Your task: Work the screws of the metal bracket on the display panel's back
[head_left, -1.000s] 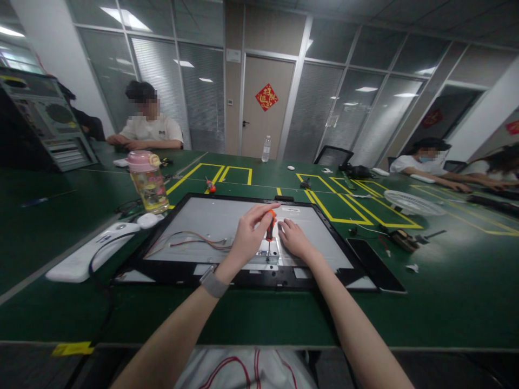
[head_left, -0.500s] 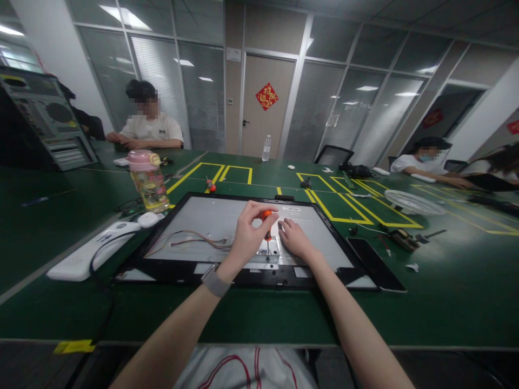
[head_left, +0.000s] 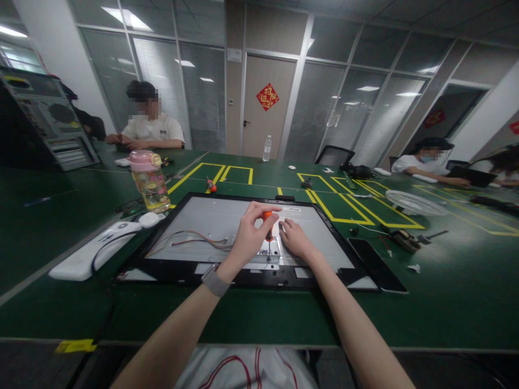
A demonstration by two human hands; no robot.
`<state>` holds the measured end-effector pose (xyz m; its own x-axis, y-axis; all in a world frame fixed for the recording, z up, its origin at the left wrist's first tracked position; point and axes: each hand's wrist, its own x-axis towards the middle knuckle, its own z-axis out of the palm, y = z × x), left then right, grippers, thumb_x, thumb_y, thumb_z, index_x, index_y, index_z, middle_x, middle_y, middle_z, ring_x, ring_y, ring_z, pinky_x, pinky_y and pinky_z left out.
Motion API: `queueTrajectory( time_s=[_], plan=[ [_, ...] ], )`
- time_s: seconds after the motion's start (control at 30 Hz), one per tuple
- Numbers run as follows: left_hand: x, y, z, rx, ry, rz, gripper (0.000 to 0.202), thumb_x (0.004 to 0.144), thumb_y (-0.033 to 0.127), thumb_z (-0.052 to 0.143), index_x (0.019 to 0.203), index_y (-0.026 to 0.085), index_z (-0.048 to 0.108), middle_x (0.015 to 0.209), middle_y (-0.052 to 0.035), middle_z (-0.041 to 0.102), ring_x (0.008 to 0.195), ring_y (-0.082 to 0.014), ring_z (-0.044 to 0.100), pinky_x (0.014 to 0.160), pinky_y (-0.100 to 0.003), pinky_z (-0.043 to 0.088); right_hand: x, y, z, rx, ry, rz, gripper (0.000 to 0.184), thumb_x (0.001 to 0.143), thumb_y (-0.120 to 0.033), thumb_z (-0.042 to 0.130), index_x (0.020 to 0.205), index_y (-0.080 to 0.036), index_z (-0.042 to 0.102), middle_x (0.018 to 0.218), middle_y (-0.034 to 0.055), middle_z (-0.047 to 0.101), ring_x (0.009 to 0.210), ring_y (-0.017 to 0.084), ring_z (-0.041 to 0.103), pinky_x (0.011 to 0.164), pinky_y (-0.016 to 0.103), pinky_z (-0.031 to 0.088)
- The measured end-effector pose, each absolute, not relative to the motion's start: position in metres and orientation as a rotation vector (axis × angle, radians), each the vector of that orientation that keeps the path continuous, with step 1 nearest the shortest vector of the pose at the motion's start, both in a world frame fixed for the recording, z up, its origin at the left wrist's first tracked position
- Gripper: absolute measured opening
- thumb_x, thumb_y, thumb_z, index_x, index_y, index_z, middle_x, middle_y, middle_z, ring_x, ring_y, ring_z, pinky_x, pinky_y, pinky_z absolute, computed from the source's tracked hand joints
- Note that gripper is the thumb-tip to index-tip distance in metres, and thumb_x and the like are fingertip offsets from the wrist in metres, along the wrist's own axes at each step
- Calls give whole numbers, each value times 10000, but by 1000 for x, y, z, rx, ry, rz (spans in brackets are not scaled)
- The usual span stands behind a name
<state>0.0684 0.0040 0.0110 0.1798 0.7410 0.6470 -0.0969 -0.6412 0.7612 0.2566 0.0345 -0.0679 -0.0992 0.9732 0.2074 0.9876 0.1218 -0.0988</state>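
Table (head_left: 275, 319) fronts the near edge of the panel (head_left: 203, 216). My left hand (head_left: 246, 235) clamps the screwdriver (head_left: 270, 235); my right hand (head_left: 298, 241) rests loosely spread inboard.

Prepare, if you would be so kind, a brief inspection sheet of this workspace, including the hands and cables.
Surface: green tabletop, marked with yellow tape.
Things in hand: orange-and-black screwdriver, roughly upright, over a flat panel lying on the tabletop.
Clutter: pink-lidded bottle and long white device left; black slab by the panel's right edge.
Hands: left hand holds the screwdriver handle; right hand rests on the panel.
Cables: thin wires on the panel; black cable by the white device.
Surroundings: door with red sign; seated person far left.
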Motion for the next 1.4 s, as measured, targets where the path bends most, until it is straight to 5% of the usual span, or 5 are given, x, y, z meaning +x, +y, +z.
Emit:
queueTrajectory(
  time_s=[0.17, 0.53, 0.87, 1.0, 1.4],
  plan=[
    [65, 4, 15, 1718, 524, 1354, 297, 913, 270, 453, 1143, 170, 612, 938, -63, 662, 944, -159, 613, 889, -299, 464, 257, 34, -67, -1938, -2184, -90, 399, 933, -234, 344, 1294, -115, 465, 1371, 184, 452, 1289, 269, 395, 1052, 406, 295],
    [37, 4, 16, 1795, 458, 1131, 419, 851, 207, 539, 1270, 192, 515, 1110, -92, 645, 1000, -183, 637, 930, -368, 507, 258, 37, -71, -1947, -2173, -89, 419, 935, -239, 340, 1310, -94, 457, 1389, 210, 432, 1302, 293, 381, 1051, 432, 290],
    [22, 10, 22, 1640, 530, 1344, 432, 778, 199, 645, 1198, 190, 541, 1029, -69, 660, 831, -165, 696, 843, -353, 576, 259, 36, -71, -1953, -2178, -90, 413, 931, -237, 335, 1299, -105, 468, 1385, 196, 441, 1311, 288, 373, 1059, 425, 290],
    [7, 13, 23, 1539, 695, 1593, 464, 709, 255, 717, 1142, 176, 570, 951, -46, 630, 708, -159, 692, 650, -313, 623, 258, 36, -71, -1955, -2166, -83, 408, 931, -231, 334, 1295, -107, 468, 1388, 199, 438, 1310, 285, 376, 1060, 433, 287],
    [0, 13, 10, 1742, 928, 1604, 446, 677, 302, 730, 1091, 178, 620, 940, -42, 615, 686, -122, 652, 533, -190, 570, 260, 38, -72, -1953, -2180, -89, 405, 932, -231, 343, 1297, -108, 466, 1380, 201, 442, 1298, 283, 384, 1050, 428, 295]
  ],
)
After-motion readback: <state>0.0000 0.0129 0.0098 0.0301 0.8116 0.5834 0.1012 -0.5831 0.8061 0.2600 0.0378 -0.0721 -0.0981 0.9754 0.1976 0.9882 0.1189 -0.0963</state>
